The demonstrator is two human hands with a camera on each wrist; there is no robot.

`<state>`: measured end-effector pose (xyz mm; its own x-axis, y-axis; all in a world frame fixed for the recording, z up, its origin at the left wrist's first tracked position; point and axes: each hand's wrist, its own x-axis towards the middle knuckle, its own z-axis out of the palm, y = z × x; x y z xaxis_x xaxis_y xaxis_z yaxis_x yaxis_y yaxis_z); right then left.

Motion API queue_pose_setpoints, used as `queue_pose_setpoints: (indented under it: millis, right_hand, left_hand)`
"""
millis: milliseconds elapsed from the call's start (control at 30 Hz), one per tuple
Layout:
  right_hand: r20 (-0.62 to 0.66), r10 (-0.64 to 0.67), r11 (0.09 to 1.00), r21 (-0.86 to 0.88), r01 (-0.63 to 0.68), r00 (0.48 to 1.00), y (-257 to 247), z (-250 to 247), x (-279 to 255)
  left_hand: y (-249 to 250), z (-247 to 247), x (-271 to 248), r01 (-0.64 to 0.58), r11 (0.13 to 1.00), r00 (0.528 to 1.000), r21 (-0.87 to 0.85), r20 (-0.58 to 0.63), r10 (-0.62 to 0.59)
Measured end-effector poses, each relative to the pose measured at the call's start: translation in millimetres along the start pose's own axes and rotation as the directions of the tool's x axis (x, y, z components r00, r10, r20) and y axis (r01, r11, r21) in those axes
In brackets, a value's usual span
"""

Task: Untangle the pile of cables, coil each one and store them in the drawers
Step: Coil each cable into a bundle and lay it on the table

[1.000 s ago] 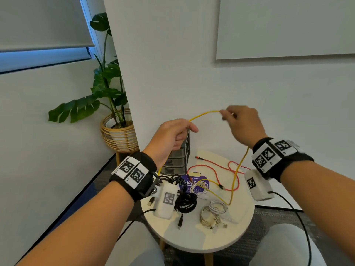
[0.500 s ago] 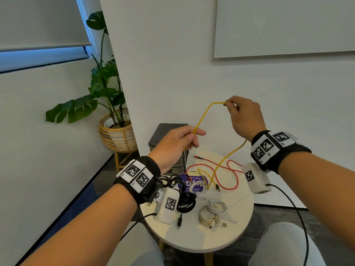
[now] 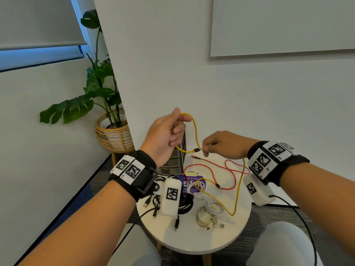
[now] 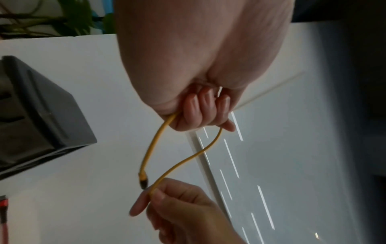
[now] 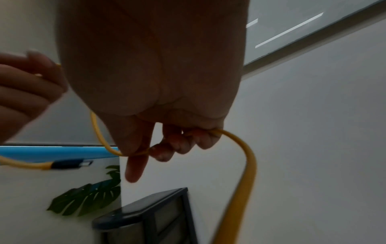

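My left hand (image 3: 169,131) is raised above the round table (image 3: 192,240) and grips a yellow cable (image 3: 196,131) in curled fingers (image 4: 200,113); a loop arcs from its thumb down to my right hand (image 3: 221,144). The right hand pinches the yellow cable (image 5: 248,158) lower down, next to its dangling black plug (image 3: 196,150). The rest of the yellow cable drops onto the table and loops near the front. A red cable (image 3: 211,169) lies spread on the table. Black cables (image 3: 184,204) and coiled white cables (image 3: 209,212) lie in front. The grey drawer unit (image 3: 178,160) stands behind my left hand.
A purple label or packet (image 3: 192,182) lies under the cables at the table's middle. A potted plant in a wicker basket (image 3: 113,135) stands on the floor at left, beside the white wall corner. My knees (image 3: 284,244) are close to the table's front edge.
My left hand rose with the yellow cable, while the right hand came down and toward the left, folding the cable into a hanging loop. The plug end now dangles between the hands.
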<state>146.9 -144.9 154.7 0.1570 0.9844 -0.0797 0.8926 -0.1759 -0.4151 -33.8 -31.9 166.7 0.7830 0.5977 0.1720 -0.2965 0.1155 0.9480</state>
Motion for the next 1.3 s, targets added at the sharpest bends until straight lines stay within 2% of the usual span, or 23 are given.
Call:
queue_pose_setpoints:
  millis: [67,133,233,333,433,533,600,733,800,867,933,1033,1100,1167,1233,1300]
  right_hand:
    - [0.092,-0.036,0.999,-0.001,0.036,0.995,-11,5,-5]
    - [0.133,-0.079,0.997,0.019,0.077,0.988,-21,5,-10]
    - [0.130,-0.125,0.992,0.022,0.123,0.984,-37,-2,-17]
    - [0.111,-0.168,0.983,-0.057,0.175,0.980,-49,-13,-19]
    - [0.083,-0.129,0.957,-0.251,0.146,0.988,-48,-21,-15]
    - [0.056,-0.040,0.942,-0.331,0.056,0.998,-36,-25,-11]
    - [0.054,-0.050,0.954,-0.294,0.064,0.997,-35,-23,-10]
    - [0.064,-0.197,0.973,-0.106,0.203,0.978,-52,-11,-10]
    - [0.033,-0.267,0.961,-0.067,0.268,0.963,-57,-14,-11]
    - [-0.033,-0.313,0.946,-0.095,0.309,0.949,-56,-29,-11]
    - [-0.100,-0.342,0.935,-0.136,0.328,0.934,-52,-48,-11]
    - [-0.246,-0.327,0.945,-0.102,0.311,0.912,-42,-65,-9]
    - [-0.389,-0.249,0.956,0.048,0.289,0.887,-34,-65,-5]
    - [-0.462,-0.101,0.925,0.281,0.254,0.881,-25,-59,-2]
    - [-0.385,-0.017,0.874,0.442,0.201,0.923,-17,-45,0]
    - [-0.225,-0.054,0.911,0.387,0.140,0.973,-18,-29,0]
  left_hand:
    - [0,-2,0,0.019,0.999,1.000,-0.035,-0.023,-0.020]
    - [-1,-3,0,0.026,1.000,0.997,-0.016,-0.073,-0.027]
    - [-5,0,-4,0.012,0.996,0.989,0.089,-0.149,0.002]
    - [-3,4,-8,0.038,0.997,0.993,0.073,-0.112,-0.030]
    - [5,3,-9,0.022,1.000,0.995,-0.004,-0.096,-0.022]
    - [11,1,-7,-0.025,0.998,0.996,0.055,-0.079,0.030]
    - [9,1,-5,-0.041,0.995,0.996,0.091,-0.079,0.048]
    - [-8,5,1,0.006,0.997,0.997,0.079,-0.082,0.001]
    - [-14,8,2,0.028,0.971,0.997,0.236,-0.072,-0.012]
    - [-14,8,-2,0.016,0.893,1.000,0.449,-0.017,-0.010]
    - [-10,5,-8,-0.021,0.869,0.999,0.494,0.039,0.002]
    - [5,3,-15,-0.050,0.922,0.996,0.385,0.086,0.018]
    - [18,3,-16,-0.059,0.960,0.991,0.273,0.128,0.024]
    - [28,2,-17,-0.053,0.991,0.981,0.122,0.193,0.028]
    - [35,2,-17,-0.059,0.998,0.975,-0.025,0.212,0.063]
    - [37,4,-14,-0.125,0.989,0.981,-0.083,0.135,0.136]
